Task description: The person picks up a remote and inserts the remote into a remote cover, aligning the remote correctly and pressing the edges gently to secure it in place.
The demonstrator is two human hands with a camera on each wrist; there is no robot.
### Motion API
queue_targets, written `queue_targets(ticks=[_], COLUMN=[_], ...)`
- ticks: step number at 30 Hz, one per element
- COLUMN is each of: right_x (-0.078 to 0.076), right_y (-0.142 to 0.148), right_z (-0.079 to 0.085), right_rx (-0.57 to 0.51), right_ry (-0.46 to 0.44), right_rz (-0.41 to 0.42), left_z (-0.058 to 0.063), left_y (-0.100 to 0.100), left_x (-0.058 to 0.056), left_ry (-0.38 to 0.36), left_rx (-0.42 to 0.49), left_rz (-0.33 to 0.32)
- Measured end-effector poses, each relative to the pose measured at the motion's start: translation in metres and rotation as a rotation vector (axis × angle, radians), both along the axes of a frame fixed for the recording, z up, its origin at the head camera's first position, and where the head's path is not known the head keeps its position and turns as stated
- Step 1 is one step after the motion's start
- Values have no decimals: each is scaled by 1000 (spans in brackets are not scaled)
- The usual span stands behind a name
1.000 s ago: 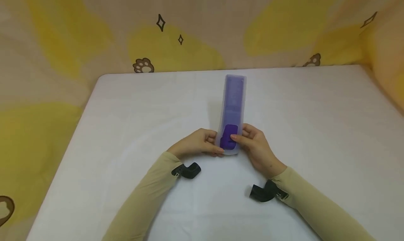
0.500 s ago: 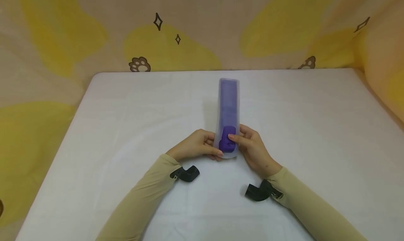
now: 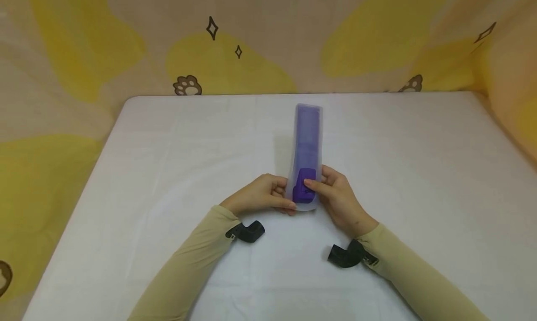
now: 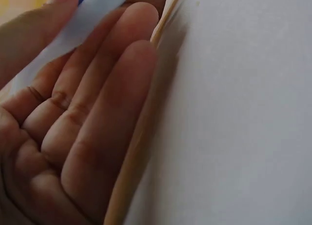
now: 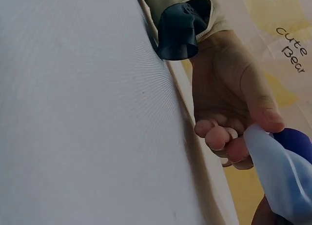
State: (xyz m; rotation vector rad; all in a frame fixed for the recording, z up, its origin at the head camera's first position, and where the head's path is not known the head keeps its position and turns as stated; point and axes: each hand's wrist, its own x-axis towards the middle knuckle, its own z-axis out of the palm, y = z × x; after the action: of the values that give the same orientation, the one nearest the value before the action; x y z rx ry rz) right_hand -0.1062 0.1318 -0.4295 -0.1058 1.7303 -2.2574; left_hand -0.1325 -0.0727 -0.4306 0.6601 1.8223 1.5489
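A long, narrow case [image 3: 308, 129] of clear, pale plastic with purple showing through it points away from me above the middle of the table. Near its close end is a darker purple, block-shaped part [image 3: 306, 197]. My left hand [image 3: 266, 192] grips the lower left edge, thumb on top at the corner and fingers beneath. From the right, my right hand [image 3: 340, 195] holds the case with its thumb laid on the dark purple part; its other fingers go behind the edge. In the right wrist view the left hand [image 5: 229, 98] pinches the case's pale end [image 5: 278, 171].
A white-covered table [image 3: 189, 148] lies under both forearms. Behind it and at the sides hangs a yellow and beige patterned cloth [image 3: 268, 31]. Black curved camera mounts stick out from the left sleeve [image 3: 184, 265] and the right sleeve [image 3: 419, 269].
Both hands keep their grip on the case, which stays in nearly the same place. The head view has shifted slightly.
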Motion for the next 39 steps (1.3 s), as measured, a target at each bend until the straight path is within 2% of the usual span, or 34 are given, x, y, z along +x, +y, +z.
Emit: queue_targets(ticks=[2,10,18,25,29,33,39], right_x=[0,-1,-3,-8,-11,-12,-13], right_y=[1,2,7,10,12,15,16], right_z=[0,-1,5,13,16,17,15], right_rx=[-3,25,50,65,74,62,37], right_ry=[-3,15,11,-43,-37,-33,-36], right_rz=[5,27,57,68,67,71,97], left_z=[-1,-2,3,5,6,7,10], left_y=[1,1,2,2,2,2,-3], left_x=[1,2,3,4,4,4,3], left_ry=[-19,-12,43,28,15,0,25], left_rx=[25,53,47,61,87,114,111], left_rz=[-11,6,-9,-22,-24,-48,-105])
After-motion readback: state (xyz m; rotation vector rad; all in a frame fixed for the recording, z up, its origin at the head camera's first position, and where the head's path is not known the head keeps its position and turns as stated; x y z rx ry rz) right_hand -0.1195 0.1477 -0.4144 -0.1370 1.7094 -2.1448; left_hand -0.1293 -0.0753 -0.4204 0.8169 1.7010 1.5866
